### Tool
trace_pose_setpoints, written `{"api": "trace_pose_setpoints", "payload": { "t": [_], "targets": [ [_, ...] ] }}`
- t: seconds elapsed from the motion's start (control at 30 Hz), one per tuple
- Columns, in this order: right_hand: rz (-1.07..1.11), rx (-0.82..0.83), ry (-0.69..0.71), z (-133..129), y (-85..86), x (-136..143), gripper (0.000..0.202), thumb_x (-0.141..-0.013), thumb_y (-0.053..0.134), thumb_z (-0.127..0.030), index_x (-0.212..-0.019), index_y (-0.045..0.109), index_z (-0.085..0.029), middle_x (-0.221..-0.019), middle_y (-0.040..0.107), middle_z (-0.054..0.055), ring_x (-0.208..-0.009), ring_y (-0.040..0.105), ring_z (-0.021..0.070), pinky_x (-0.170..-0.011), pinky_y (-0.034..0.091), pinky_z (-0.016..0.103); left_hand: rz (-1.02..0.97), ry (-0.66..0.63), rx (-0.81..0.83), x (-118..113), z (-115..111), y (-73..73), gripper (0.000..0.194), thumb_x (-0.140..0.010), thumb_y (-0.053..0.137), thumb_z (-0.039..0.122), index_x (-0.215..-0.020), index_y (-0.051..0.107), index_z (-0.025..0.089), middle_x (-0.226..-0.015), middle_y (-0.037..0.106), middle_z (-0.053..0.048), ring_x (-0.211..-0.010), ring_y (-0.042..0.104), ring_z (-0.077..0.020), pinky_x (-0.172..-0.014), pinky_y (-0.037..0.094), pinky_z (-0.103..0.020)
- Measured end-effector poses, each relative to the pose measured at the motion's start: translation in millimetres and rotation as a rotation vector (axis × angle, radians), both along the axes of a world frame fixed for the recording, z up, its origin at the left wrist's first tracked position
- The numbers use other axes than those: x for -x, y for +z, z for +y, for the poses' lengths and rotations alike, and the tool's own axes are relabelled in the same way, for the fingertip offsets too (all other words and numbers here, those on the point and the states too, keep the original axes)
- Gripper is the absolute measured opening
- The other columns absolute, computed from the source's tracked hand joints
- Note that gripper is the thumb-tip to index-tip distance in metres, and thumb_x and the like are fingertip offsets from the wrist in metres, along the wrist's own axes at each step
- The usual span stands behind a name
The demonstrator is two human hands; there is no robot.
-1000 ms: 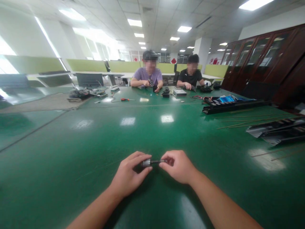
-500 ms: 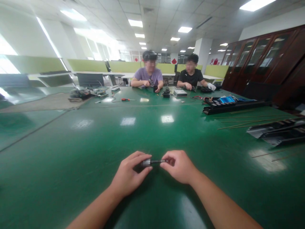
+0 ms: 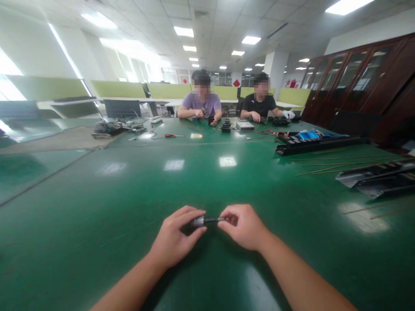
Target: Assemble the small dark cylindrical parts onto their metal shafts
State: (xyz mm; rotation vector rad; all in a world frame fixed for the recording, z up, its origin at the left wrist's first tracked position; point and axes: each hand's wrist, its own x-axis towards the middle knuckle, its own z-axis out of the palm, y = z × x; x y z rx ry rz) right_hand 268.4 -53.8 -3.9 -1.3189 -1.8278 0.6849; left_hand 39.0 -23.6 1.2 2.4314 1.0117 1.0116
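My left hand [image 3: 177,235] curls its thumb and fingers around a small silver-and-dark cylinder [image 3: 199,221], part of which is hidden in the palm. From the cylinder's right end a thin dark stem [image 3: 212,220] reaches across to my right hand [image 3: 243,226]. There, thumb and forefinger pinch the far end of the stem. The piece lies level, low over the green table [image 3: 181,185]; whether it touches the top I cannot tell. Its exact kind does not show.
Across the table sit two people, handling dark parts. An orange-handled screwdriver [image 3: 170,135] lies at the far side, near a heap of electronic parts [image 3: 110,128]. Black metal channels [image 3: 308,146] and thin rods [image 3: 340,166] lie on the right.
My hands and the cylinder hold almost the same place. Across the table, the person in purple has tipped the head further down.
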Motion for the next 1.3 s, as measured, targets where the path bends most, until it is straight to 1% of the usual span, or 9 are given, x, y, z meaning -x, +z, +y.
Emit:
{"api": "trace_pose_setpoints", "payload": {
  "t": [0.2, 0.43, 0.77, 1.07, 1.3],
  "targets": [
    [-0.013, -0.002, -0.008, 0.2, 1.8, -0.7, 0.007, -0.079, 0.069, -0.025, -0.080, 0.073, -0.019, -0.067, 0.068, 0.000, -0.058, 0.058, 0.0129, -0.056, 0.042, 0.022, -0.004, 0.002, 0.009, 0.3, -0.7, 2.0, 0.025, -0.085, 0.069, 0.028, -0.110, 0.071, 0.024, -0.102, 0.070, -0.005, -0.092, 0.066, -0.0184, -0.083, 0.055, -0.028],
    [-0.016, 0.002, -0.008, -0.4, 2.9, -0.3, 0.007, -0.079, 0.069, -0.025, -0.081, 0.073, -0.019, -0.068, 0.069, 0.001, -0.059, 0.059, 0.0136, -0.057, 0.043, 0.023, -0.003, 0.002, 0.008, 1.0, 0.6, 0.7, 0.025, -0.085, 0.068, 0.029, -0.110, 0.071, 0.022, -0.101, 0.070, -0.007, -0.091, 0.067, -0.0196, -0.082, 0.056, -0.030],
    [-0.022, 0.003, -0.011, 0.1, 3.5, -2.5, 0.007, -0.078, 0.070, -0.024, -0.081, 0.074, -0.019, -0.068, 0.069, 0.001, -0.058, 0.059, 0.0137, -0.057, 0.043, 0.023, -0.003, 0.018, 0.006, 0.8, 0.0, 3.2, 0.024, -0.085, 0.068, 0.028, -0.108, 0.072, 0.023, -0.101, 0.070, -0.006, -0.091, 0.067, -0.0192, -0.082, 0.055, -0.029],
    [-0.019, -0.011, -0.014, 1.7, 0.8, -2.8, 0.007, -0.078, 0.071, -0.024, -0.081, 0.074, -0.019, -0.067, 0.068, 0.000, -0.058, 0.059, 0.0134, -0.056, 0.043, 0.023, -0.005, 0.015, 0.021, 0.0, -0.2, 2.4, 0.025, -0.086, 0.068, 0.029, -0.109, 0.071, 0.022, -0.103, 0.070, -0.007, -0.093, 0.066, -0.0201, -0.083, 0.056, -0.031],
    [-0.001, 0.001, -0.024, 1.3, 1.9, -2.6, 0.006, -0.075, 0.073, -0.021, -0.081, 0.074, -0.019, -0.068, 0.070, 0.001, -0.059, 0.060, 0.0139, -0.057, 0.044, 0.023, 0.001, 0.022, -0.005, 0.4, -0.5, 2.2, 0.024, -0.085, 0.068, 0.029, -0.109, 0.071, 0.023, -0.102, 0.070, -0.007, -0.092, 0.067, -0.0203, -0.083, 0.056, -0.031]
  ]
}}
